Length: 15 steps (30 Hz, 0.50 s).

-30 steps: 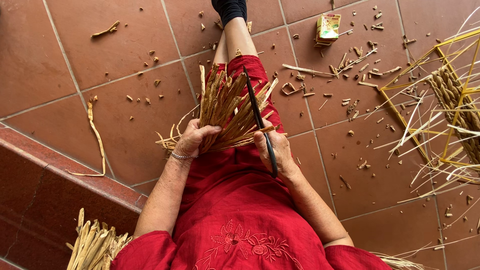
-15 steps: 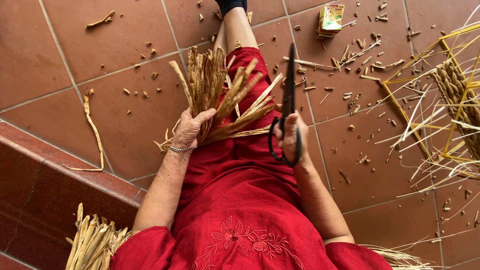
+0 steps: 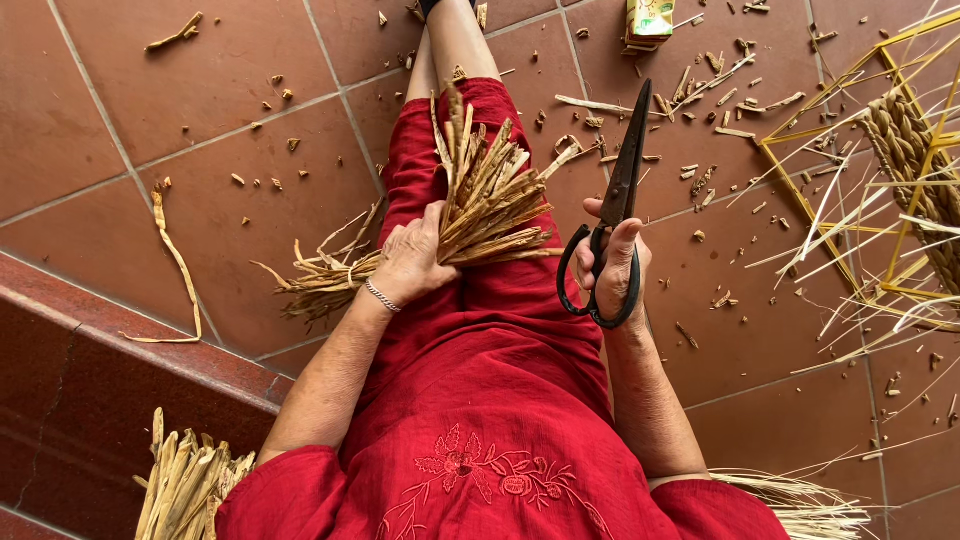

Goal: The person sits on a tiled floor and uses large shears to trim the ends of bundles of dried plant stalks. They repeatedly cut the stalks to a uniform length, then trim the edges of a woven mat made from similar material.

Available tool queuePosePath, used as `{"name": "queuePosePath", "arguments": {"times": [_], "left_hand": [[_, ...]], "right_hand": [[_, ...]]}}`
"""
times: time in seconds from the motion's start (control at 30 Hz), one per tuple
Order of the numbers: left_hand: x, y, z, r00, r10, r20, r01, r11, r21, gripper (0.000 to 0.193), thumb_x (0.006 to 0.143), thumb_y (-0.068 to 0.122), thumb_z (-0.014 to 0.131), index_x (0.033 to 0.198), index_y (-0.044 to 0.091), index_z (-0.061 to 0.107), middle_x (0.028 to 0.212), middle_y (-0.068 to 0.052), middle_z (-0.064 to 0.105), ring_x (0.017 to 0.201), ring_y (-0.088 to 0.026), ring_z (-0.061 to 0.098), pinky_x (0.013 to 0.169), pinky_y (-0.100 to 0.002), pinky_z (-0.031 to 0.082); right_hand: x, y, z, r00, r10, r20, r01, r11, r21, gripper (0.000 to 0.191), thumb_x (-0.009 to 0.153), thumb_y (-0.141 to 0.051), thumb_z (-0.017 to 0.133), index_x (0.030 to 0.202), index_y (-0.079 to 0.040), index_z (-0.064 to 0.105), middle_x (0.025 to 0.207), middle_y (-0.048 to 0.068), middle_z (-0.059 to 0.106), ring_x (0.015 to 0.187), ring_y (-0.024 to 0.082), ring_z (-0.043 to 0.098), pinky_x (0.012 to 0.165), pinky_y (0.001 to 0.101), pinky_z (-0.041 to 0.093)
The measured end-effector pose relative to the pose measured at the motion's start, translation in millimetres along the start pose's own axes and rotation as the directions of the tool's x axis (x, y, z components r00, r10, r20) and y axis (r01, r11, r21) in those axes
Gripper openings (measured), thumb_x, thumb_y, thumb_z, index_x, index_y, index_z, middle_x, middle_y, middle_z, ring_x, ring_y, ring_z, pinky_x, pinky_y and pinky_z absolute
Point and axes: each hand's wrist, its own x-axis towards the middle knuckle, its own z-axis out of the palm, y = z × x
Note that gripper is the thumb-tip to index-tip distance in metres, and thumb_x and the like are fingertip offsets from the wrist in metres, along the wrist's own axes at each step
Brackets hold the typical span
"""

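Left hand (image 3: 412, 262) is gripping straw bundle (image 3: 480, 205) w/ closed fingers on the lap; right hand (image 3: 615, 268), at 3 o'clock, is holding black scissors (image 3: 618, 195), blades closed, pointing to 12.

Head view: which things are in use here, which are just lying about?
In use:
left hand gripping straw bundle
right hand holding black scissors, blades shut

Lying about:
cut scraps on tiled floor
small carton
yellow frame
loose strip
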Motion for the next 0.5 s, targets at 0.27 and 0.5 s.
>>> {"name": "queuePosePath", "arguments": {"times": [0.27, 0.5], "left_hand": [[-6, -33, -44, 0.986, -0.142, -0.085, -0.035, 0.321, -0.946, 0.037, 0.083, 0.003, 0.080, 0.118, 0.000, 0.068, 0.103, -0.011, 0.076, 0.081, -0.017, 0.072, 0.069, -0.030, 0.061], [-29, -65, -90, 0.946, -0.323, -0.003, 0.025, 0.083, -0.996, 0.015, 0.091, 0.007, 0.079, 0.102, 0.001, 0.071, 0.082, -0.010, 0.073, 0.062, -0.013, 0.068, 0.055, -0.025, 0.057]], "right_hand": [[-9, -11, 1, 1.000, -0.011, -0.016, 0.011, 1.000, -0.020, 0.095, 0.095, -0.079, 0.038, 0.136, 0.006, 0.052, 0.066, 0.000, 0.049, 0.048, 0.005, 0.041, 0.046, 0.0214, 0.035], [-12, -8, 29, 0.989, 0.072, 0.132, -0.070, 0.997, -0.019, 0.092, 0.095, -0.078, 0.034, 0.136, 0.002, 0.055, 0.067, -0.001, 0.051, 0.048, 0.004, 0.041, 0.045, 0.0204, 0.034]]}}
